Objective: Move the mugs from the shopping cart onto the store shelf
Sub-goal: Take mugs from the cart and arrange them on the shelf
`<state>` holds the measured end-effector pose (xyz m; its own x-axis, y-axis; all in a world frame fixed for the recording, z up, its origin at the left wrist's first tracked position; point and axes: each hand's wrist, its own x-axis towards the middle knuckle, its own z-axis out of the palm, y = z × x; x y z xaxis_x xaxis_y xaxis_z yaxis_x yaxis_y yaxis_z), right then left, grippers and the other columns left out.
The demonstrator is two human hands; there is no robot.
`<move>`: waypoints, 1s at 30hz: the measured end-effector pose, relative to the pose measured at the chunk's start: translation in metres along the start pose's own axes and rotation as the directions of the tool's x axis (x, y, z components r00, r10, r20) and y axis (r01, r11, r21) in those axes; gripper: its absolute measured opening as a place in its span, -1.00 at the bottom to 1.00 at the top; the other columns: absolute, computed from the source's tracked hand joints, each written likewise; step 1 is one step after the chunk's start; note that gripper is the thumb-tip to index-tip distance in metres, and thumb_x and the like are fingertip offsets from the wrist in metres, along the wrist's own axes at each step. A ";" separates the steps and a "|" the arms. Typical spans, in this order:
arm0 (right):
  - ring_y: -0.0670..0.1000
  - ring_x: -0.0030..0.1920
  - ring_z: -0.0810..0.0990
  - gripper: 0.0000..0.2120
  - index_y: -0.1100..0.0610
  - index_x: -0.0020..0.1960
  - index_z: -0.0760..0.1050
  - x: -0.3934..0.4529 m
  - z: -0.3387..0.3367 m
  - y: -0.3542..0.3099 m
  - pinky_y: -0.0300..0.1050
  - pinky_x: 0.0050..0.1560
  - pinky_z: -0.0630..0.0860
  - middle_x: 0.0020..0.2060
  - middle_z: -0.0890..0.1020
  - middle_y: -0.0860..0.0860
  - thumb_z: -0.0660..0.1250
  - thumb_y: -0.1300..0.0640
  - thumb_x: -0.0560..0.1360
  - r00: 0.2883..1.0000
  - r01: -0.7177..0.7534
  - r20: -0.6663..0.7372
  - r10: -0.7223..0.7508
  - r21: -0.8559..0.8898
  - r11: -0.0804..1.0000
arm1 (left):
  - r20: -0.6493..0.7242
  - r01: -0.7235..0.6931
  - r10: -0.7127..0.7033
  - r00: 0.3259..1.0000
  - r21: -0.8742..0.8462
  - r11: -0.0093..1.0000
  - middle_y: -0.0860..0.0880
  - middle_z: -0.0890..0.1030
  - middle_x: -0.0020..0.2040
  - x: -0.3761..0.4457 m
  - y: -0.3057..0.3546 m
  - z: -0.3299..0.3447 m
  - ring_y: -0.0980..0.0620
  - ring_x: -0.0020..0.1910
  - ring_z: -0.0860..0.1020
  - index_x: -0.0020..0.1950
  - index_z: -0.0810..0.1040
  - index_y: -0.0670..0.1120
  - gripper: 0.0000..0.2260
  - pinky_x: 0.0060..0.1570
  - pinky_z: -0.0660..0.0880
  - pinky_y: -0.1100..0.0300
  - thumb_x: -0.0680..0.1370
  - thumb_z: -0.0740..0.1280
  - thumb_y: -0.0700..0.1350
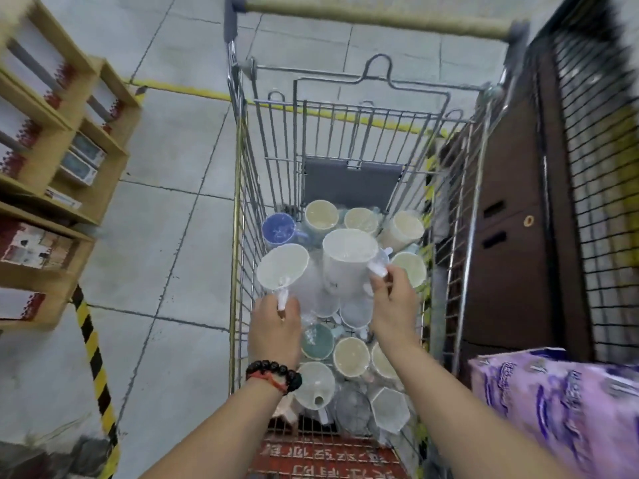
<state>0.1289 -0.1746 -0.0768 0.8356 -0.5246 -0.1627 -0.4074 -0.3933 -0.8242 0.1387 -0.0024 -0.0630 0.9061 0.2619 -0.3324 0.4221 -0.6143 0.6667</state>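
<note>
A wire shopping cart (242,188) stands in front of me, its basket filled with several mugs: a blue one (278,229), cream ones (321,215), a teal one (316,340). My left hand (275,328) grips the handle of a pale white mug (281,269) lifted above the pile. My right hand (394,299) pinches the handle of a taller white mug (347,259), also raised above the others. The wooden store shelf (69,160) is at the left, across a strip of floor.
The shelf holds small boxes (83,160) on its tiers. A black-yellow striped line (93,354) runs along the floor by the shelf. A dark cabinet (511,219) and wire mesh (594,167) stand right of the cart. A purple package (560,409) lies at the lower right.
</note>
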 end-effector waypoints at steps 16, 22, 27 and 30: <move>-0.30 -0.26 0.45 -0.78 -0.09 -0.12 0.44 -0.227 -0.253 -0.085 -0.35 -0.19 0.39 -0.29 0.55 -0.17 0.25 0.21 0.59 0.527 0.219 -0.847 0.072 0.217 0.951 | 0.054 -0.783 0.870 0.490 -0.413 0.466 0.12 0.35 -0.35 -0.175 0.151 -0.110 0.16 -0.34 0.34 -0.28 0.26 0.14 -0.77 -0.31 0.26 0.36 0.54 0.24 0.02; -0.23 -0.16 0.51 -0.87 -0.18 -0.06 0.48 -0.356 -0.321 -0.092 -0.16 -0.09 0.44 -0.20 0.58 -0.27 0.25 0.05 0.57 0.228 0.216 -0.969 0.092 0.143 0.966 | 0.142 -0.727 0.927 0.346 -0.584 0.361 -0.02 0.26 -0.42 -0.289 0.190 -0.127 0.19 -0.40 0.35 -0.34 0.20 -0.01 -0.61 -0.38 0.27 0.30 0.57 0.34 -0.09; -0.16 -0.07 0.55 -0.87 -0.18 0.00 0.47 -0.462 -0.362 -0.098 -0.24 -0.06 0.47 -0.11 0.59 -0.22 0.21 0.04 0.62 0.007 0.158 -0.996 0.093 0.093 0.983 | 0.241 -0.606 0.956 0.170 -0.739 0.294 -0.09 0.44 -0.33 -0.380 0.202 -0.128 0.10 -0.35 0.37 -0.23 0.42 -0.12 -0.77 -0.31 0.31 0.38 0.58 0.32 -0.06; -0.25 -0.08 0.53 -0.85 -0.16 -0.01 0.46 -0.523 -0.379 -0.102 -0.29 -0.05 0.43 -0.13 0.58 -0.27 0.20 0.08 0.62 -0.132 0.157 -0.987 0.095 0.074 0.985 | 0.275 -0.498 0.958 0.085 -0.821 0.279 -0.08 0.47 -0.27 -0.437 0.200 -0.126 0.03 -0.27 0.37 -0.16 0.45 -0.17 -0.79 -0.28 0.31 0.40 0.60 0.28 -0.07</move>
<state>-0.4063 -0.1461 0.2975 -0.5128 -0.7130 0.4781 -0.2425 -0.4140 -0.8774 -0.1693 -0.1455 0.2994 0.4729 -0.7707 0.4271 -0.3094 0.3086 0.8995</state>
